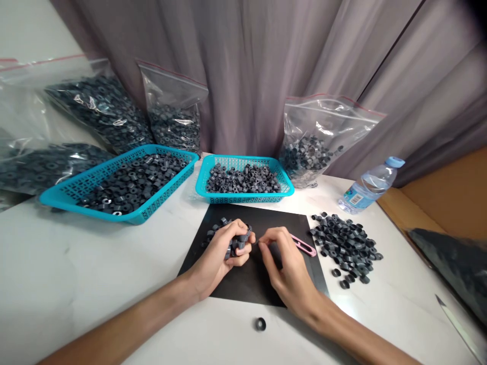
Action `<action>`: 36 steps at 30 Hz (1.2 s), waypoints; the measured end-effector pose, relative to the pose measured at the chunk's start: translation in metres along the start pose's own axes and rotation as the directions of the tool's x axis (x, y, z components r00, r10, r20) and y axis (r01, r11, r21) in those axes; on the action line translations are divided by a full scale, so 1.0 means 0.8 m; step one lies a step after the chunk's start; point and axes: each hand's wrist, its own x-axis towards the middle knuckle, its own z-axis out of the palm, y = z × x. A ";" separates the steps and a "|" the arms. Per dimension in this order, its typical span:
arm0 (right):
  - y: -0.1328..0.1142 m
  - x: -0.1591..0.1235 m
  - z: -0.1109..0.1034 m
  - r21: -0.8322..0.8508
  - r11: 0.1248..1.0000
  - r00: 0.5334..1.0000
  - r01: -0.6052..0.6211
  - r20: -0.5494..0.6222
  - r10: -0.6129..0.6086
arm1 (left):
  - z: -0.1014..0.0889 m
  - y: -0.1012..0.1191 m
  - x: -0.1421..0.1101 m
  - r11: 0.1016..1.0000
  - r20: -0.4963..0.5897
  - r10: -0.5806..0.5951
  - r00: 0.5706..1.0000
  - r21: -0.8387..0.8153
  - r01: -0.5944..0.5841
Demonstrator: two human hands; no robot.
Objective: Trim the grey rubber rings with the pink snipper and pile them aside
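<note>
Our left hand (224, 248) is clamped on a fistful of small rings (239, 242); the right hand (283, 258) pinches a pink tool (304, 245). They look light, stiff and easily spilled, best cupped.

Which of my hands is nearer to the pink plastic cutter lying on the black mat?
Right. The right hand lies over the near end of the pink plastic cutter; whether they touch is unclear. The left hand, gripping grey rings, sits farther left.
</note>
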 end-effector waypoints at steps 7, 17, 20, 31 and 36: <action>-0.025 -0.024 -0.008 0.010 0.954 0.925 0.299 0.244 -0.292 | -0.001 -0.004 -0.003 0.998 -0.049 0.008 0.999 0.070 -0.004; -0.011 0.001 -0.008 0.482 0.838 0.966 -0.255 0.089 0.243 | 0.002 -0.005 -0.005 0.998 -0.065 0.006 0.998 0.061 -0.002; -0.008 0.009 -0.011 0.579 0.755 0.949 -0.307 0.126 0.289 | 0.003 -0.005 -0.007 0.998 -0.020 -0.032 0.999 0.046 0.033; 0.003 0.024 -0.023 0.563 0.758 0.942 -0.330 0.143 0.304 | 0.008 -0.007 -0.007 0.965 0.028 -0.227 0.973 -0.130 0.229; 0.008 0.037 -0.036 0.506 0.790 0.936 -0.346 0.245 0.253 | 0.008 -0.006 -0.008 0.944 0.081 -0.299 0.951 -0.119 0.307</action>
